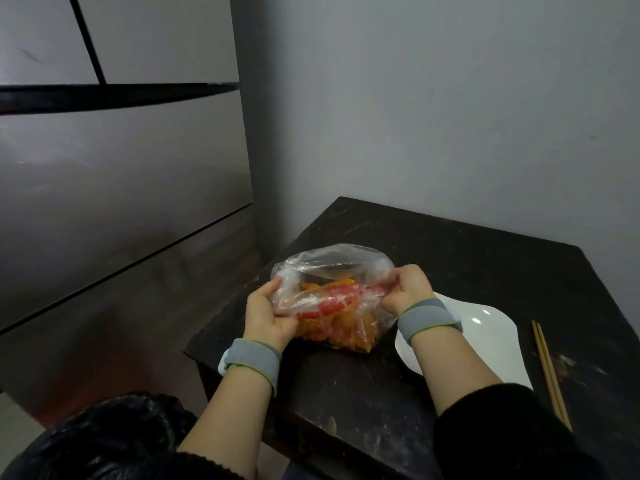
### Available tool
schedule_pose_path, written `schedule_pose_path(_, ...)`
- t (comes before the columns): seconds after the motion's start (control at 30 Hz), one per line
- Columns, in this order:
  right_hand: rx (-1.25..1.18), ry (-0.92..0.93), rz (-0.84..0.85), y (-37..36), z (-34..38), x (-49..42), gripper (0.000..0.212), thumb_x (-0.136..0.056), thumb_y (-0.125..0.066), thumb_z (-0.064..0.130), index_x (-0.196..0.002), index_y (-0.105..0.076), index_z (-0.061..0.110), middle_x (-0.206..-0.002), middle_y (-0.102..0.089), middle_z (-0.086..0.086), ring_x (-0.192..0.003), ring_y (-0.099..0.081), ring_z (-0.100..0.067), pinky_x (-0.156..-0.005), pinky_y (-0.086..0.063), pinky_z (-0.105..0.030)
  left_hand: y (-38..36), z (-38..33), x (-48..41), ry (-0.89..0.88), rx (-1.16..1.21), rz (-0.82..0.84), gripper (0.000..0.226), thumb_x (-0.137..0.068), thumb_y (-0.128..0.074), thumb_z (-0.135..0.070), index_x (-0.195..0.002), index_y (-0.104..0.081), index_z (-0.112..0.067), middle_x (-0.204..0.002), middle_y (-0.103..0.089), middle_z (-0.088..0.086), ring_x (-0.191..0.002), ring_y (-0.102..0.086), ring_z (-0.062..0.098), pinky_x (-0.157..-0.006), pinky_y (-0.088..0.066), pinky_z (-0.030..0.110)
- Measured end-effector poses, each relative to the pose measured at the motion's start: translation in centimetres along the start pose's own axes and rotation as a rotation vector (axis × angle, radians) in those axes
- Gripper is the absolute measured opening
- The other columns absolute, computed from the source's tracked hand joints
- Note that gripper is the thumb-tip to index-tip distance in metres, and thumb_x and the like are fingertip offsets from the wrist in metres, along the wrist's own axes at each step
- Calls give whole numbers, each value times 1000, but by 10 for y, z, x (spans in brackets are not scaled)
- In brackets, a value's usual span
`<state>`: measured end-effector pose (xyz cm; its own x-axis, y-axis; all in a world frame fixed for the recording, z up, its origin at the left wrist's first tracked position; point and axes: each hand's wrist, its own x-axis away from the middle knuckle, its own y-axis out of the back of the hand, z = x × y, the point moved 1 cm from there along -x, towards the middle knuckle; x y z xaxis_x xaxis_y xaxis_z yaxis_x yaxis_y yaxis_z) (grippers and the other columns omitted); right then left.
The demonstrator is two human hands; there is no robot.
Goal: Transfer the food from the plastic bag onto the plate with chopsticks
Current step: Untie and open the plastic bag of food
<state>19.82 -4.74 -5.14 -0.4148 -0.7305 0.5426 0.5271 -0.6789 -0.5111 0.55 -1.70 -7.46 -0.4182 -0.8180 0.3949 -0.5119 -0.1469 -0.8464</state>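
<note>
A clear plastic bag (332, 268) with red print stands on the dark table (467, 258), its mouth spread wide. Orange-yellow food (349, 332) fills its bottom. My left hand (268, 315) grips the bag's left edge and my right hand (408, 289) pinches its right edge, each holding the rim apart. A white plate (485, 341) lies just right of the bag, partly under my right forearm. A pair of wooden chopsticks (550, 372) lies on the table to the right of the plate, untouched.
A tall grey fridge (121, 168) stands to the left of the table. A black rubbish bag (104, 441) sits low at the left front. A grey wall runs behind the table.
</note>
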Motion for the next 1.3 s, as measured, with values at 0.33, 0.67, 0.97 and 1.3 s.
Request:
schedule_pose_path(0.33, 170, -118, 136, 3, 8, 8, 30, -87, -54, 17, -112, -65, 5, -114, -67, -16, -111, -62, -31, -101, -45, -46, 13, -18, -7, 57, -76, -29, 34, -90, -47, -24, -114, -62, -5, -111, -65, 17, -107, -58, 34, -85, -51, 55)
schedule_pose_path(0.67, 1145, 623, -194, 6, 35, -2, 18, -84, -55, 18, -81, -66, 4, -88, -67, -18, -89, -61, -33, -81, -52, -39, 14, -60, -14, -368, -1103, -430, 16, -71, -47, -26, -76, -59, -16, -85, -63, 14, -81, -60, 33, -75, -55, 48)
schedule_pose_path(0.97, 1819, 768, -44, -19, 18, -3, 24, -85, -55, 32, -88, -58, 8, -106, -58, -15, -110, -54, -37, -85, -46, -39, -42, -53, -18, -685, -2097, -7, 34, -80, -58, -34, -110, -67, -19, -106, -63, -2, -100, -58, 14, -88, -47, 31)
schedule_pose_path(1.3, 520, 131, 102, -26, 16, -46, 15, -90, -50, -7, -79, -59, -7, -75, -62, -24, -63, -62, -31, -61, -58, -40, -38, -59, -46, -213, -1310, -200, 26, -81, -60, -31, -84, -71, -7, -81, -70, 14, -77, -67, 28, -81, -55, 40)
